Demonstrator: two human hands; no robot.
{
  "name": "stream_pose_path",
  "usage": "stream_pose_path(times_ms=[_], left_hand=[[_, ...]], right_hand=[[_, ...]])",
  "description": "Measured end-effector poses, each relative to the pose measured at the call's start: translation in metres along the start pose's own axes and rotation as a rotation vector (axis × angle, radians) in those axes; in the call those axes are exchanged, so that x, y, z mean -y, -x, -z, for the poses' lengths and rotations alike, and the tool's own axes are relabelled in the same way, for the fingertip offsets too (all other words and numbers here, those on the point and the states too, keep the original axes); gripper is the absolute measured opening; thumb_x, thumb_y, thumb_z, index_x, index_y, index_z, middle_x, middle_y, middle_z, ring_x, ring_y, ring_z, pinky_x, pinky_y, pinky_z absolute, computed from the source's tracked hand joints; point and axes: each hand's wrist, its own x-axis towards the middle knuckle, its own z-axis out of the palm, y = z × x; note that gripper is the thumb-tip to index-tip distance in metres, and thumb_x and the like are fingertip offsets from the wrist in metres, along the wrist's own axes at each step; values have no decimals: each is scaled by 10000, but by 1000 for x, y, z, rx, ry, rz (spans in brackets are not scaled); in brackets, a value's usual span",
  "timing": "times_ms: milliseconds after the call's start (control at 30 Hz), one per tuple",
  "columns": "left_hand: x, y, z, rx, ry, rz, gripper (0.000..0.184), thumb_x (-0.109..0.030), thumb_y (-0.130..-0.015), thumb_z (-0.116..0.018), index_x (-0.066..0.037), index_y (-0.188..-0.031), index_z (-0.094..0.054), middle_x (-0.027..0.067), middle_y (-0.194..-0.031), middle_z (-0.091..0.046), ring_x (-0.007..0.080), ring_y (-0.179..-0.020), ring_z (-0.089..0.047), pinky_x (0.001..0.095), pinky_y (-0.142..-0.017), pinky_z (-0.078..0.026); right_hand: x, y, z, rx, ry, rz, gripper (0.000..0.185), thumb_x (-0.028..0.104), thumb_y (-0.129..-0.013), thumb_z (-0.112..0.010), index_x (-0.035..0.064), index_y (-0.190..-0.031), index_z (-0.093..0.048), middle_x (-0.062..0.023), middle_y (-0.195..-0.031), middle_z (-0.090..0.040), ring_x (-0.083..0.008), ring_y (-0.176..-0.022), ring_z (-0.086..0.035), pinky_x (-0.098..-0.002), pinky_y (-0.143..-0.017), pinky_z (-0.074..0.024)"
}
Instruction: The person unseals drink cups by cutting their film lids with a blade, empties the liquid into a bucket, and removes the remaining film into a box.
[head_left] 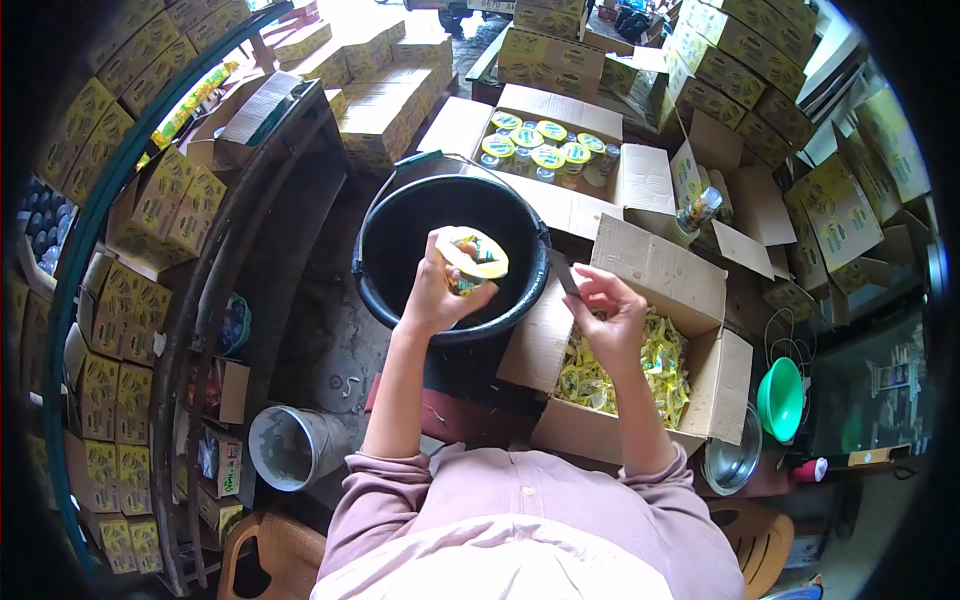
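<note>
Over the black bucket (385, 235), my left hand (442, 295) grips a plastic cup (475, 258) with a yellow rim, tilted so its top faces the camera. My right hand (612, 318), right of the bucket, pinches a dark flat blade-like tool (566, 274) that points up and left. Below that hand, an open cardboard box (722, 375) holds many crumpled yellow-green wrappers (655, 365). Behind the bucket, another open box (645, 180) contains several cups with yellow lids (548, 156).
Stacked printed cartons (120, 400) line the left side beyond a dark rail. A grey bucket (290, 448) stands lower left. At the right are a green bowl (780, 399), a metal basin (733, 460) and more open cartons. Orange chairs (262, 545) flank my body.
</note>
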Motion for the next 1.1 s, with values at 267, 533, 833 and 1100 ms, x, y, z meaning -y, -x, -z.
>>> stream_pose_path(times_ms=[267, 533, 833, 1100], left_hand=[[-30, 2, 1, 25, -238, -190, 572, -78, -531, -764, -16, -1023, -478, 120, -954, -496, 240, -835, -574, 308, -725, -481], [-43, 12, 2, -51, -107, -167, 613, -94, -551, -713, -9, -1091, -436, 133, -927, -573, 283, -825, -611, 323, -733, -493], [-44, 14, -3, -71, -147, -178, 576, -141, -630, -727, -14, -1089, -403, 138, -914, -600, 259, -820, -631, 316, -704, -502], [-51, 13, -2, -13, -48, -162, 501, -122, -646, -725, -10, -1037, -433, 133, -886, -616, 247, -814, -642, 303, -691, -503]], right_hand=[[23, -42, -10, 200, 680, 924, 239, 31, -598, -622, 104, -824, -641, 3, -795, -588, -181, -795, -563, -312, -704, -472], [24, -43, -12, 197, 708, 1014, 236, 73, -630, -630, 86, -865, -625, -1, -803, -564, -169, -799, -568, -300, -702, -474], [25, -41, -9, 240, 713, 1067, 250, 91, -623, -644, 73, -871, -617, -9, -782, -549, -164, -764, -565, -282, -655, -497], [32, -39, -11, 211, 678, 1079, 385, -21, -625, -634, 21, -1008, -625, -22, -719, -557, -160, -651, -566, -275, -556, -487]])
